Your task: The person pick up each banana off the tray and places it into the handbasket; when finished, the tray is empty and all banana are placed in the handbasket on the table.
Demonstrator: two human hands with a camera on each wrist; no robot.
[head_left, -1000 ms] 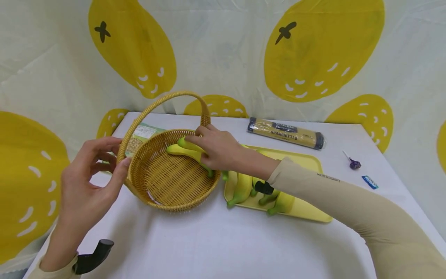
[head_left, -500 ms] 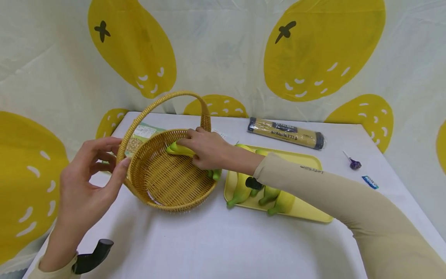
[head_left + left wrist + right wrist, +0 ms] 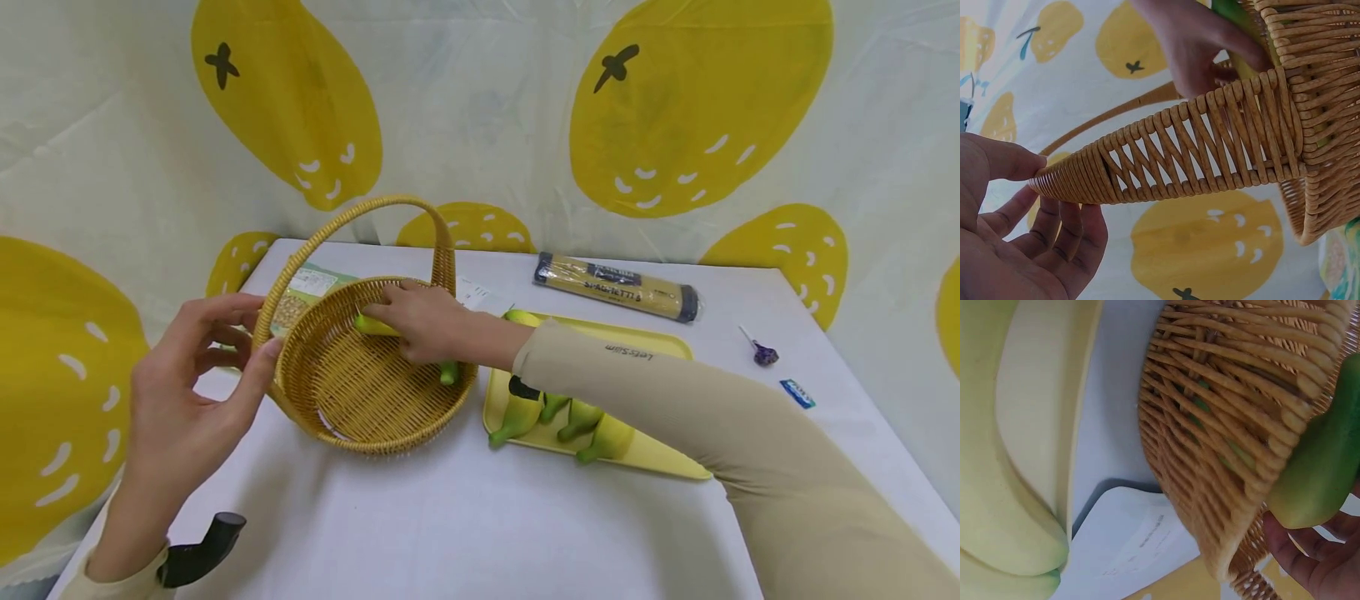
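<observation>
My left hand [image 3: 183, 408] pinches the side of the wicker basket's handle [image 3: 1166, 156] between thumb and fingers. The round basket [image 3: 360, 408] stands upright on the white table. Inside it, toward the far right, my right hand [image 3: 429, 323] holds a yellow-green banana [image 3: 1319, 462]; the right wrist view shows fingers curled beneath it. Green patches through the weave show something more in the basket, mostly hidden. Right of the basket, several bananas [image 3: 519, 417] lie on a pale yellow tray [image 3: 660, 340], partly covered by my right sleeve.
A spaghetti pack [image 3: 615, 287] lies behind the tray. Farther right are a lollipop [image 3: 763, 354] and a small blue packet [image 3: 797, 393]. A green labelled bag [image 3: 307, 287] lies partly behind the basket, and a white card [image 3: 1138, 534] sits between basket and tray.
My right hand has shifted slightly left and lower into the basket with the banana. The left hand and the basket have stayed put.
</observation>
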